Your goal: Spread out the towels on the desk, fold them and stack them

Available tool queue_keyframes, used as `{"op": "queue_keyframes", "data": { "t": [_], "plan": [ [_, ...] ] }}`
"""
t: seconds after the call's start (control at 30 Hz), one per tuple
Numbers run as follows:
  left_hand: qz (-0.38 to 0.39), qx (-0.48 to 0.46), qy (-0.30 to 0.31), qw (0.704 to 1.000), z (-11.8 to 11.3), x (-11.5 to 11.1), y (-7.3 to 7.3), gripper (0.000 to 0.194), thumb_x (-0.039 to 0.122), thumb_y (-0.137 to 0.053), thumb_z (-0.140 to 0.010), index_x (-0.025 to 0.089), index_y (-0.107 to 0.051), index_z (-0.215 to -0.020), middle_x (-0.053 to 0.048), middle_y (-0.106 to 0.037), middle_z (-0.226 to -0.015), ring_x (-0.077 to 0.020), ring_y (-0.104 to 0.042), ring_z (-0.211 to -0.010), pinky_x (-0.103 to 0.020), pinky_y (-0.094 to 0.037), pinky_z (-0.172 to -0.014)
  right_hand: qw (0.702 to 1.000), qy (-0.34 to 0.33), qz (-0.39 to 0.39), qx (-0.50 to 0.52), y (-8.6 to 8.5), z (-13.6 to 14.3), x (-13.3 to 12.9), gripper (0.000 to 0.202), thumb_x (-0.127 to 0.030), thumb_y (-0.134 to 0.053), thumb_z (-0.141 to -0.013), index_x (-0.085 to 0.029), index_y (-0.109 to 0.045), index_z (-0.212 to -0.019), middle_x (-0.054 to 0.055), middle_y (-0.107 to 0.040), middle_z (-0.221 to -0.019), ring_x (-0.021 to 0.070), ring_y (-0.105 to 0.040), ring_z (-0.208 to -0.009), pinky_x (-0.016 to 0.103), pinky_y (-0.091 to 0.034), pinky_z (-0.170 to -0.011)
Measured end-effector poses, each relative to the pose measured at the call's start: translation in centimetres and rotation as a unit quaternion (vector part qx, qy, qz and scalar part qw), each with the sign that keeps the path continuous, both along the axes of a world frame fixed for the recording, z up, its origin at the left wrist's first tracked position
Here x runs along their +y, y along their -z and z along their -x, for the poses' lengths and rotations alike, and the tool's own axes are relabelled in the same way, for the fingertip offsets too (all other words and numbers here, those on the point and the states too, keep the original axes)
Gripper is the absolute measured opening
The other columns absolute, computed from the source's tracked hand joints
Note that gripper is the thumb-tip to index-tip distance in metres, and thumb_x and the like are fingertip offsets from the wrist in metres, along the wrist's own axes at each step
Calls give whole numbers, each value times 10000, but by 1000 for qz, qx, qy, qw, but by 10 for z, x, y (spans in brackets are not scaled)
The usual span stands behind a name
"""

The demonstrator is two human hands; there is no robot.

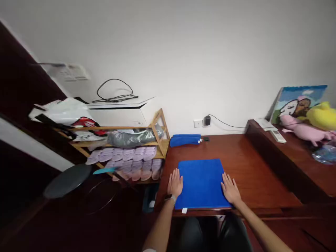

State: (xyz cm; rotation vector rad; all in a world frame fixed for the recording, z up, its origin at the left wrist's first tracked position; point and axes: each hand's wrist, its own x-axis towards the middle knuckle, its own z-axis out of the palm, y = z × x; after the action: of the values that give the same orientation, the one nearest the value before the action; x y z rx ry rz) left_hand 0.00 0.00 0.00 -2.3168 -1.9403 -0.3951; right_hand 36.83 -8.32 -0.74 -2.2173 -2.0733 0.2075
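Note:
A bright blue cloth [201,183] lies flat and squared on the reddish-brown wooden table, its near edge along the table's front edge, where a small white tag [184,210] sticks out. My left hand [175,182] rests flat at the cloth's left edge, fingers stretched out, with a watch on the wrist. Flat at the right edge lies my right hand [231,189], its fingers extended too. Neither hand grips anything. Near the wall, at the table's back left, sits a folded blue cloth [185,140] with a white tag.
Left of the table [265,175] stands a wooden rack [165,147] holding slippers and a white box [118,116]. A round stool [67,181] is farther left. On the raised right surface are a remote [278,137], plush toys [306,132] and a painting [298,103].

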Motion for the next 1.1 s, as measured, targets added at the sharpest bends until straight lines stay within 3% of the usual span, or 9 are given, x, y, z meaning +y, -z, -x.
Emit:
{"op": "queue_keyframes", "data": {
  "t": [0.1, 0.17, 0.4, 0.47, 0.53, 0.7, 0.8, 0.97, 1.1],
  "plan": [
    [-27, -10, 0, 1000, 2, -2, -12, 600, 364, -294, -1067, 111, -404, -1599, -145, -456, -1630, -266, -416, -1523, -487, -333, -1266, 1000, 10, -12, 9, -9, 4, -2, 685, -433, -129, -1065, -117, -222, -1665, 53, -238, -1724, 239, -191, -1607, 485, -148, -1306],
    [-41, -19, 19, 999, -14, -9, -19, 600, 358, -284, -1070, 113, -387, -1608, -151, -451, -1634, -266, -403, -1531, -491, -317, -1274, 1000, 14, -13, 16, -13, 5, -3, 678, -424, -135, -1064, -123, -226, -1665, 58, -246, -1723, 238, -196, -1606, 483, -154, -1305],
    [35, -53, 203, 977, -167, -57, -18, 634, 446, -264, -1084, 178, -268, -1658, -74, -312, -1715, -201, -227, -1603, -447, -221, -1319, 1000, 9, -5, 25, -17, 5, -4, 685, -413, -115, -1058, -116, -221, -1665, 49, -239, -1726, 245, -180, -1609, 483, -136, -1307],
    [49, -51, 202, 977, -185, -62, -13, 644, 460, -269, -1081, 186, -251, -1664, -83, -336, -1705, -213, -263, -1592, -462, -254, -1308, 1000, 8, -3, 28, -15, 5, -4, 686, -412, -121, -1055, -115, -221, -1666, 47, -240, -1726, 247, -179, -1609, 489, -132, -1308],
    [56, -45, 181, 981, -170, -62, -9, 643, 460, -251, -1084, 191, -238, -1667, -91, -349, -1698, -231, -280, -1586, -488, -260, -1303, 999, 7, -3, 31, -12, 5, -3, 688, -412, -123, -1054, -113, -220, -1666, 47, -242, -1725, 250, -183, -1609, 494, -131, -1309],
    [62, -26, 49, 996, -56, -56, -9, 649, 467, -215, -1088, 156, -278, -1655, -118, -342, -1694, -265, -280, -1584, -518, -261, -1293, 999, 7, -12, 37, -7, 5, -2, 694, -425, -108, -1057, -110, -211, -1667, 51, -238, -1725, 246, -182, -1609, 499, -137, -1309],
    [46, -23, 31, 998, -12, -58, -8, 656, 473, -206, -1091, 141, -278, -1652, -116, -338, -1699, -246, -282, -1584, -481, -278, -1288, 999, 10, -8, 29, -9, 4, -1, 694, -429, -114, -1056, -118, -212, -1669, 49, -227, -1729, 244, -178, -1610, 491, -130, -1309],
    [32, -24, 32, 999, -11, -59, -2, 655, 470, -236, -1088, 151, -259, -1659, -125, -350, -1695, -256, -290, -1582, -484, -287, -1281, 999, 18, 5, 30, -18, 7, -2, 691, -416, -119, -1054, -114, -215, -1668, 63, -228, -1729, 242, -192, -1607, 493, -147, -1306],
    [15, -30, 37, 999, -13, -55, 4, 648, 450, -252, -1086, 171, -224, -1670, -123, -356, -1693, -268, -295, -1580, -507, -287, -1279, 999, 19, -42, 24, -16, 12, -18, 683, -415, -111, -1061, -122, -215, -1669, 59, -216, -1734, 237, -161, -1613, 489, -136, -1309]
  ]
}}
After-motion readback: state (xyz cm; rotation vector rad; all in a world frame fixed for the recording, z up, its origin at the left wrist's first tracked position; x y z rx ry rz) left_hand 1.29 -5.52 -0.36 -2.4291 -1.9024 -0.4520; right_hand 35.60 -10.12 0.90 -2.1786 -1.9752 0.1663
